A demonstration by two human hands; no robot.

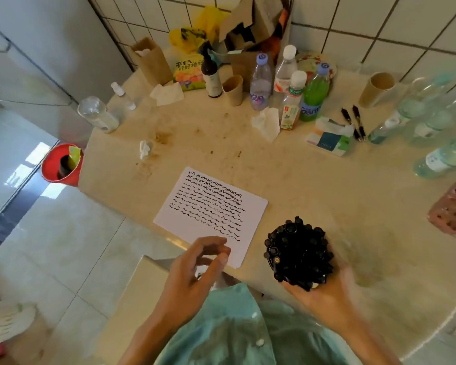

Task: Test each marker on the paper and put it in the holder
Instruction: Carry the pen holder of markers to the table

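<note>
A white sheet of paper [216, 209] lies near the counter's front edge, covered with rows of black squiggles. To its right stands a holder [298, 255] crammed with several black markers, caps up. My right hand [324, 291] grips the holder from below and behind. My left hand [195, 270] hovers at the paper's near corner with loosely curled fingers; nothing shows between them. Two black pens [353, 122] lie at the back right of the counter.
The beige counter [327, 185] holds several bottles [287, 85], paper cups [233, 89], tissues [267, 122], a tissue pack [329, 138] and a pink phone [449, 208] at the right. Clear bottles [432, 127] lie far right. A red bin [62, 164] stands on the floor, left.
</note>
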